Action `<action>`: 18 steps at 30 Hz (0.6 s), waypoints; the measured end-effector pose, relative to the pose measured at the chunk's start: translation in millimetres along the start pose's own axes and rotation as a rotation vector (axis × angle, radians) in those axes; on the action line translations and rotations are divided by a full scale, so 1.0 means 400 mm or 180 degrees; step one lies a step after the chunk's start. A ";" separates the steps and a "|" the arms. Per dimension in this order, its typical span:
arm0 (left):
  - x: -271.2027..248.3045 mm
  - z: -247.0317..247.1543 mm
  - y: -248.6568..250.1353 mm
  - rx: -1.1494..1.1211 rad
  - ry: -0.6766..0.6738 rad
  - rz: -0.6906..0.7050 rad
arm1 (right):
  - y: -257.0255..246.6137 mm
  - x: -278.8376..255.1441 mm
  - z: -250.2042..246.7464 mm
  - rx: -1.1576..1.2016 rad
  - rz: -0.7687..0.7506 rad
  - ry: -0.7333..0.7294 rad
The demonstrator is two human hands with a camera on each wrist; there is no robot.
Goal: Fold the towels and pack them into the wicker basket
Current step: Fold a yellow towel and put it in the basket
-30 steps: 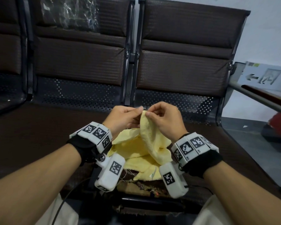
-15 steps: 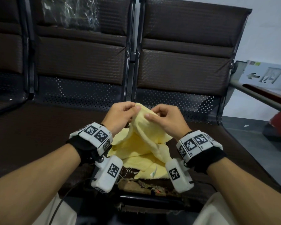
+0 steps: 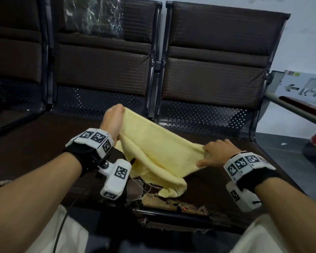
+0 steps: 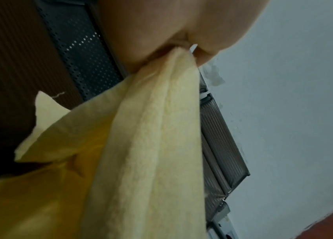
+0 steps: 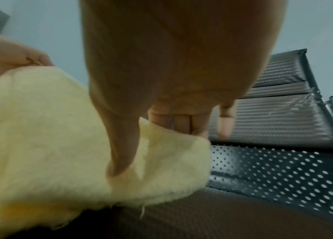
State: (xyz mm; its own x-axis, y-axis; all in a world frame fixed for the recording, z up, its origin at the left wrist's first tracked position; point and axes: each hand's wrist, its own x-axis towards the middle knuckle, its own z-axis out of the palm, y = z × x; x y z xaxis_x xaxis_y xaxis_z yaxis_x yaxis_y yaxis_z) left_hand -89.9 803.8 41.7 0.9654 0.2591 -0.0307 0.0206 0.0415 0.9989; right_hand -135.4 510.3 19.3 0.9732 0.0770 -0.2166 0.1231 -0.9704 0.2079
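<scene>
Head view shows the change most clearly: half a second ago the two hands met close together at one raised point of the yellow towel (image 3: 153, 148), and now they are well apart. The left hand (image 3: 113, 121) is lifted above the bench seat (image 3: 35, 143) and pinches one end of the towel's edge. The right hand (image 3: 217, 152) has moved out to the right and lower, nearer to the seat, and it grips the other end. Between them the edge is now pulled almost straight, sloping down from left to right, while the rest of the cloth hangs below and lies bunched on the seat near its torn front edge (image 3: 171, 203).

In the left wrist view the cloth comes out from between the closed fingers (image 4: 161, 48) in a tight bundle. In the right wrist view the thumb (image 5: 120, 153) presses on top of the fabric; the fingers seem to be curled under it, but this part is blurred.

I judge that the person has found an edge and is spreading the towel, so the folding itself is not yet begun. The lower half is crumpled and needs to be shaken out or laid flat on the seat first. No wicker basket is visible in any view, so packing is some steps away.
</scene>
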 end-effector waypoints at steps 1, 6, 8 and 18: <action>0.002 -0.008 -0.001 0.0222 0.0031 0.0077 | 0.008 -0.004 0.003 0.0174 0.0128 -0.0075; 0.007 -0.036 -0.007 0.0922 0.0191 0.0315 | 0.044 -0.040 -0.009 0.1827 0.0409 0.0665; 0.006 -0.041 -0.010 0.1093 0.0155 0.0383 | 0.048 -0.056 -0.012 0.1978 0.0513 0.0792; -0.018 -0.049 -0.017 0.1706 0.0314 0.0575 | 0.005 -0.084 -0.029 0.0675 -0.0315 0.1250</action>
State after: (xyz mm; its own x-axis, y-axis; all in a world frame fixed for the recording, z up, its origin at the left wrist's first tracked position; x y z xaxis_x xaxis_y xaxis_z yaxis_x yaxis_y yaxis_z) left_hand -102.0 820.5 34.3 0.9375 0.3066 0.1648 0.0113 -0.5001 0.8659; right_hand -165.5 508.6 38.1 0.9637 0.2131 0.1610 0.2166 -0.9763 -0.0042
